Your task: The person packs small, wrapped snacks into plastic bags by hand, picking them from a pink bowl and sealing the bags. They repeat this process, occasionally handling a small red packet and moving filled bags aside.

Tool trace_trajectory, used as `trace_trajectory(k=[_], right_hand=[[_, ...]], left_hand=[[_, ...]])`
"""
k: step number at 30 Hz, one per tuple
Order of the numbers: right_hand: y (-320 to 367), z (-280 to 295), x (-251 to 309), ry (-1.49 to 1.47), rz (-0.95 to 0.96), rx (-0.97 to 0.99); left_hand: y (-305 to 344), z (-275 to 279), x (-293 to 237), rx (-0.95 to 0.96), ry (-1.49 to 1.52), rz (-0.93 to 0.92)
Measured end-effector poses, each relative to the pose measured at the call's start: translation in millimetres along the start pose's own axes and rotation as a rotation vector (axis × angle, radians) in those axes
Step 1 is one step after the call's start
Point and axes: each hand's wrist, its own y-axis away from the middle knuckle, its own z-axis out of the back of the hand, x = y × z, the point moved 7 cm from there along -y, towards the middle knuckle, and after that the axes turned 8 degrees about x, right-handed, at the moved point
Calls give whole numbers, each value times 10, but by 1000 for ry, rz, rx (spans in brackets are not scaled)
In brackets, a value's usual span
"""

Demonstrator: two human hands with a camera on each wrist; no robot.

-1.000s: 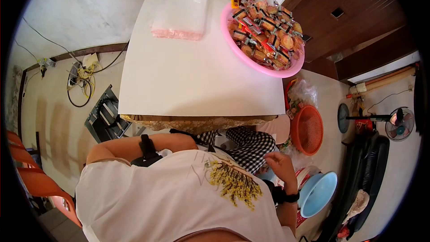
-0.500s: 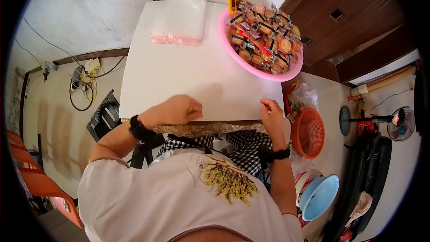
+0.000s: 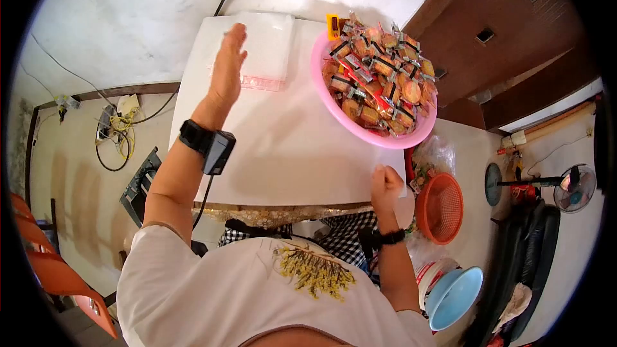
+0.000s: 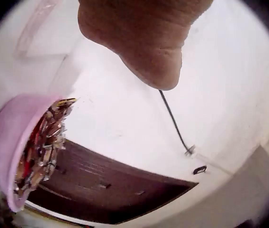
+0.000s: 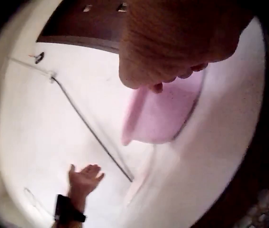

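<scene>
Pink plastic forms the bowl (image 3: 364, 132) at the desk's (image 3: 289, 164) right side, heaped with wrapped snacks (image 3: 385, 77). Each snack looks light, its film slippery and crinkly, its inside likely to crumble; a gentle pinch on the sides or a wrapper end should suit better than a squeeze. The bowl seems stiff, best taken by the rim.

At the far left of the desk lie clear bags (image 3: 273, 51), flat and layered, with a pinkish near edge (image 3: 263, 83). They look thin, limp and slick, apt to cling together, so the top one is probably best pinched at a corner and slid free.

The left hand (image 3: 225, 77) is raised beside and partly in front of the bags, fingers extended, nothing in them; whether it touches the film I cannot tell. The right hand (image 3: 384, 189) is near the desk's front right corner, fingers curled in, with nothing visible in its grasp.
</scene>
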Motion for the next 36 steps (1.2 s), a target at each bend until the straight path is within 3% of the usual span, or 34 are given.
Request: trace_trajectory(k=[2,5,6,10,17,31,33,36], right_hand=[[-34,257,446,33,-62,-39],[-443,606,747,-14,258,-120],[-609,672,985,10,241,-78],[-1389,651,1469,-85,462,-111],[-2519,397,1520,-92,409,-184],[-3256,-96,1398,-4,417,-157],[-3405,-223,1372,18,392,-152],[-3503,-520,1401,0,272,-125]], left_hand=[[-161,108,2,-48,70,-7],[-387,158,57,-64,146,9],[-463,161,103,-70,177,20],[-754,181,282,-60,279,30],[-1102,320,409,-94,398,31],[-1422,481,780,-142,401,48],[-1550,499,911,-206,433,97],[-1877,385,1234,-140,435,81]])
